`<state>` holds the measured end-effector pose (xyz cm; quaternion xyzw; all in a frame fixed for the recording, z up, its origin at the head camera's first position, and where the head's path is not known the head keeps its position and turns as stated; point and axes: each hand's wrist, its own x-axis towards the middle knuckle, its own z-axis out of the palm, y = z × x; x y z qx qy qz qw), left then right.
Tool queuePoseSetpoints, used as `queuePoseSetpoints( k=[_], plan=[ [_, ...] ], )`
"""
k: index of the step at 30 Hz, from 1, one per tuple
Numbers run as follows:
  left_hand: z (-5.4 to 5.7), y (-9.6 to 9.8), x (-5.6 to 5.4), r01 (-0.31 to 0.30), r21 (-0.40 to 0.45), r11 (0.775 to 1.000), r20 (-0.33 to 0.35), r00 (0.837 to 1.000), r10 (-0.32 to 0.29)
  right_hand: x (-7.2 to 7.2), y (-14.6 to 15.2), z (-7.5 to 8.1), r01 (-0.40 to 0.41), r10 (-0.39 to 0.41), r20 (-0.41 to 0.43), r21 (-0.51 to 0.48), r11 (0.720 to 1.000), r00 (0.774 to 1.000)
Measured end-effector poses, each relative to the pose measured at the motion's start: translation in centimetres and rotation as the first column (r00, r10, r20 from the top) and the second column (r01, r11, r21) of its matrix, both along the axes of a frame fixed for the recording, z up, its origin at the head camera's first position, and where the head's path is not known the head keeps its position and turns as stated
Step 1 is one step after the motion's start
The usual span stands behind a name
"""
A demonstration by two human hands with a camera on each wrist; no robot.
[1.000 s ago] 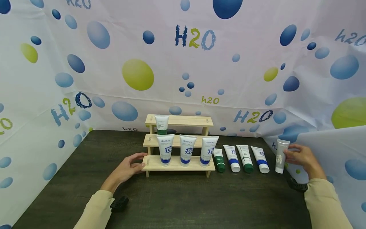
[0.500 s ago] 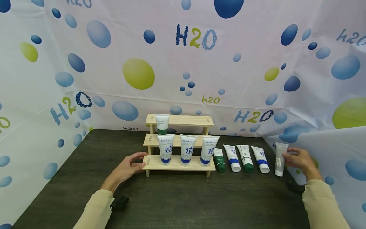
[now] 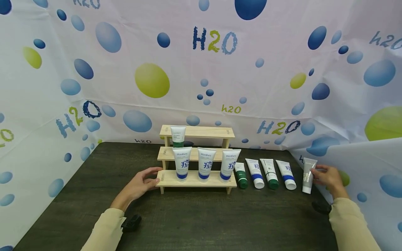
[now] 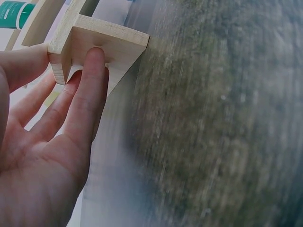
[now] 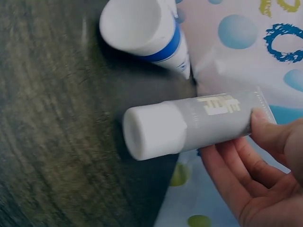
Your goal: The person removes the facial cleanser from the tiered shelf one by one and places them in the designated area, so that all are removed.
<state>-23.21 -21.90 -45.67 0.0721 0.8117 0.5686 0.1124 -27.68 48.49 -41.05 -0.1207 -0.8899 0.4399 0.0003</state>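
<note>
The right hand (image 3: 328,178) pinches the grey tube (image 3: 308,175) just right of a blue-banded tube (image 3: 285,174); the grey tube's long axis runs front to back, cap (image 5: 158,130) toward the person, flat end angled slightly right. The left hand (image 3: 141,183) pinches the wooden stand's (image 3: 207,132) left end.

The head camera looks forward and down across the dark wood-grain table (image 3: 220,219); much closer, the left-wrist view (turned sideways) shares with it the pale wooden tiered stand (image 4: 113,38), the right-wrist view the grey, white-capped plastic tube (image 5: 194,123).
</note>
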Motion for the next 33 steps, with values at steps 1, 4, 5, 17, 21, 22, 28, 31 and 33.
queuePoseSetpoints(
  k=[1,4,5,17,21,22,28,31,33],
  plan=[
    [0.0,0.0,0.0,0.0,-0.002,1.0,0.0,1.0,0.0,0.0,0.0,-0.2,0.006,-0.007,-0.01,-0.018,1.0,1.0],
    [0.0,0.0,0.0,-0.001,-0.01,1.0,-0.001,1.0,0.001,0.0,-0.2,-0.9,0.027,-0.028,-0.033,-0.049,0.998,0.999],
    [0.1,0.0,0.1,-0.002,-0.013,1.0,-0.001,1.0,0.002,0.0,-0.2,-1.1,0.032,-0.034,-0.04,-0.053,0.998,0.999],
    [0.0,-0.1,0.0,0.005,0.007,1.0,0.006,1.0,-0.005,-0.8,-0.8,-3.3,0.137,-0.137,-0.042,-0.006,0.991,0.99],
    [0.0,0.0,0.0,0.004,0.007,1.0,0.008,1.0,-0.004,-0.8,-1.1,-4.0,0.16,-0.159,-0.041,0.022,0.987,0.986],
    [0.0,0.0,0.0,0.002,0.007,1.0,0.008,1.0,-0.002,-0.9,-1.2,-4.1,0.165,-0.164,-0.036,0.032,0.986,0.986],
    [0.1,0.0,0.1,0.002,0.013,1.0,0.005,1.0,-0.002,-1.2,-1.7,-4.3,0.21,-0.212,0.015,0.087,0.974,0.977],
    [0.1,0.0,0.1,0.006,0.019,1.0,0.002,1.0,-0.006,-1.3,-1.9,-4.1,0.224,-0.229,0.034,0.103,0.969,0.973],
    [0.1,0.0,0.1,0.007,0.02,1.0,-0.001,1.0,-0.007,-1.4,-1.9,-4.0,0.221,-0.226,0.026,0.118,0.968,0.974]
  ],
)
